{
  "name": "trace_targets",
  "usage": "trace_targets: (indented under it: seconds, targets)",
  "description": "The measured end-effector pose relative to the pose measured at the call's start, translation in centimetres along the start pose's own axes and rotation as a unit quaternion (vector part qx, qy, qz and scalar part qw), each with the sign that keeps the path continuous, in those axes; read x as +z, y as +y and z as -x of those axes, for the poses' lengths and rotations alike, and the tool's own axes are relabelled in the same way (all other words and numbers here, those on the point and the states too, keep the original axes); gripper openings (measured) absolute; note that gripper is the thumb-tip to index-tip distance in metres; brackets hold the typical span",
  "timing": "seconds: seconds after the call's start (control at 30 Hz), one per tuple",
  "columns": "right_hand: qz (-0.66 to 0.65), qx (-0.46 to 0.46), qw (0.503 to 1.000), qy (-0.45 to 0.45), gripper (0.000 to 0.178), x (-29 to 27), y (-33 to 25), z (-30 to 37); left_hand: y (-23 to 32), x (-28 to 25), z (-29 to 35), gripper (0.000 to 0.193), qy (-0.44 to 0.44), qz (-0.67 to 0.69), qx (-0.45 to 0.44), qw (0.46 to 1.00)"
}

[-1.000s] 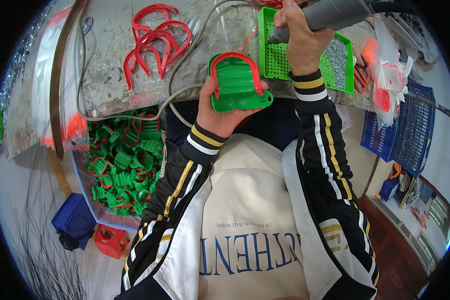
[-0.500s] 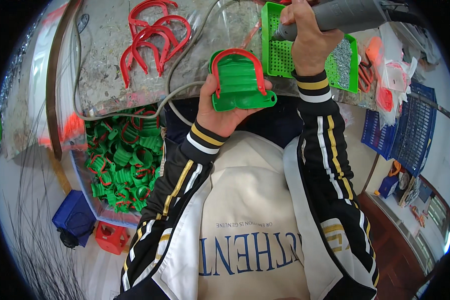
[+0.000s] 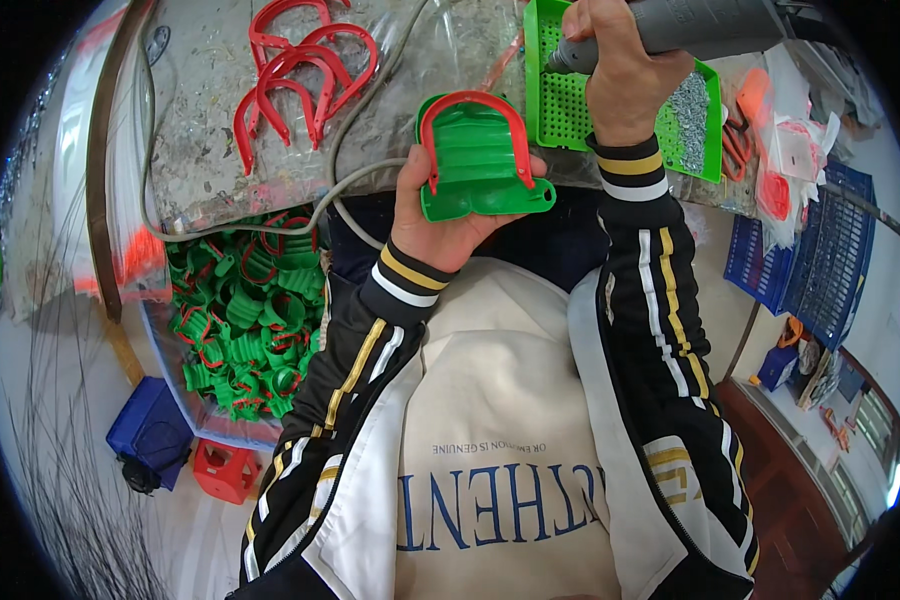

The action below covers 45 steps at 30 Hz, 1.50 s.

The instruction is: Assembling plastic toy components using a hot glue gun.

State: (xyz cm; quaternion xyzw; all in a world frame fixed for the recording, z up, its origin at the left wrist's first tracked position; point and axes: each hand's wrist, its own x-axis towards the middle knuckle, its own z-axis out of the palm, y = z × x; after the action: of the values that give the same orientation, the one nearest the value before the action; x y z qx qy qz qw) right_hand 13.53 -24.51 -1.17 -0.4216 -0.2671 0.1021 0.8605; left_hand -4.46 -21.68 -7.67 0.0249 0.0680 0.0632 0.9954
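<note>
My left hand (image 3: 438, 232) is closed around a green ribbed plastic scoop-like piece (image 3: 478, 165), thumb on its left side. A red U-shaped handle (image 3: 474, 98) lies across that piece, its two ends reaching the piece's sides. At the upper right, my right hand (image 3: 625, 95) grips a grey corded power screwdriver (image 3: 705, 27). The tool's tip points left, over the perforated part of a green plastic tray (image 3: 533, 85). Small silvery screws (image 3: 688, 112) fill the tray's right part. My right wrist passes over the tray's near edge.
Several red U-shaped handles (image 3: 320, 75) lie on the worn table (image 3: 205, 130). A grey cable (image 3: 340, 195) loops across it. Below left stands a bin heaped with green and red pieces (image 3: 245, 330), near a red stool (image 3: 225, 470). Blue crates (image 3: 820, 250) stand at the right.
My right hand and the screwdriver have shifted slightly right, the tip still over the tray. My left hand holds the green piece almost unmoved.
</note>
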Motion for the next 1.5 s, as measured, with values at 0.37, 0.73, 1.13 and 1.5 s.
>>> trace_targets:
  seconds: [0.37, 0.73, 1.13, 1.5]
  targets:
    - [0.166, -0.015, 0.986, -0.004, 0.013, 0.4, -0.6, 0.3, 0.0, -0.1, 0.1, 0.078, -0.003, 0.005, 0.004, 1.000]
    - [0.040, 0.086, 0.995, -0.014, 0.017, 7.2, -6.1, 3.7, 0.1, 0.2, -0.1, 0.071, 0.005, -0.007, 0.006, 1.000]
    - [0.031, 0.175, 0.984, 0.000, 0.017, 9.4, -5.8, 6.6, -0.2, 0.5, 0.5, 0.067, 0.040, -0.043, 0.010, 0.998]
    - [0.073, 0.183, 0.980, -0.013, 0.011, 9.2, -4.8, 6.7, 0.1, -0.1, 0.1, 0.065, 0.048, -0.048, 0.009, 0.998]
